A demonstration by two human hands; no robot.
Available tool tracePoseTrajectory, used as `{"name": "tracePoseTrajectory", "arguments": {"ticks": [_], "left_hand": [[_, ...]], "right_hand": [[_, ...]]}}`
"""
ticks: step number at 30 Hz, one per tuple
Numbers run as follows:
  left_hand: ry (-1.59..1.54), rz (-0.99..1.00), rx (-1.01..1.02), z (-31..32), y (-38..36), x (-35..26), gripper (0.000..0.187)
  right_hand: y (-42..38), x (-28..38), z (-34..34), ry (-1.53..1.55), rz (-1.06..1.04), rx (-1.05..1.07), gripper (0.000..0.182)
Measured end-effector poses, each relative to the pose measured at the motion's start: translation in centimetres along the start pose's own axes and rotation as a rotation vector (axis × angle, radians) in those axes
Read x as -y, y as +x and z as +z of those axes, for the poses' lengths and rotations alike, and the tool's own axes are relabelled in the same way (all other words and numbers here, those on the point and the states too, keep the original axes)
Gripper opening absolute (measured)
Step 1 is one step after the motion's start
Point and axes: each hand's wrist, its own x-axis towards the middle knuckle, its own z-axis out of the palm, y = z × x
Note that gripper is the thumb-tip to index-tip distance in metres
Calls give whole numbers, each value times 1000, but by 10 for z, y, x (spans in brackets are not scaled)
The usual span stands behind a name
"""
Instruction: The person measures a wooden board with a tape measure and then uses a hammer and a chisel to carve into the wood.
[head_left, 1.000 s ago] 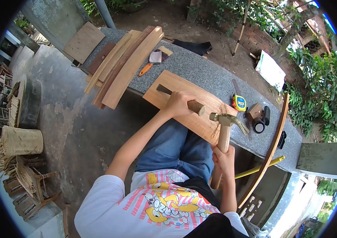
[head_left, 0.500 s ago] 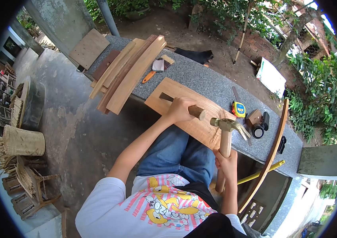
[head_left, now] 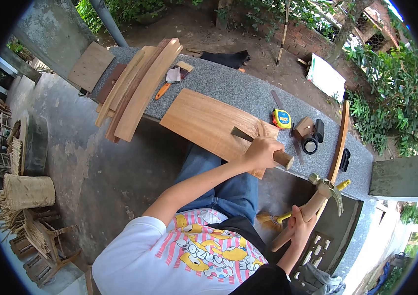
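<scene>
My left hand (head_left: pixel 264 153) is wrapped round the wooden handle of a chisel (head_left: pixel 283 159). The chisel's flat blade points left over the right part of a wooden board (head_left: pixel 204 118), near some raised wood at the board's end. That board lies along the front edge of the stone bench and over my lap. Lower right, my right hand (head_left: pixel 303 227) grips the handle of a claw hammer (head_left: pixel 324 189), whose metal head is up, to the right of the chisel's butt and apart from it.
Stacked wood strips (head_left: pixel 142 88) lie on the bench (head_left: pixel 238 83) at the left, beside an orange-handled brush (head_left: pixel 163 90). A yellow tape measure (head_left: pixel 281 118), a wooden plane (head_left: pixel 304 128) and a long curved strip (head_left: pixel 340 142) are at the right. Chairs stand lower left.
The chisel and my left hand have moved right along the board. My right hand has carried the hammer right and down, away from the chisel's butt. The whole view has shifted somewhat.
</scene>
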Motion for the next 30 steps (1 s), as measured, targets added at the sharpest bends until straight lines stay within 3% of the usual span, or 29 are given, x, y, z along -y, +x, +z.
{"name": "tracePoseTrajectory", "arguments": {"ticks": [8,14,17,20,26,28,30], "left_hand": [[35,-80,79,-22,1,6,27],[30,-60,58,-18,-2,11,27],[51,-66,43,-16,-2,14,25],[105,-77,28,-24,-8,29,22],[104,-78,-10,-37,-7,29,25],[125,-116,-9,-38,-4,28,26],[127,-120,-7,-42,-6,32,27]], "right_hand": [[32,-29,40,-42,90,98,20],[30,-16,34,221,-33,39,20],[33,-24,51,-7,93,117,22],[39,-33,48,-121,80,142,24],[34,-7,51,99,-39,5,23],[35,-20,61,72,-64,74,24],[37,-28,73,-74,53,168,23]]}}
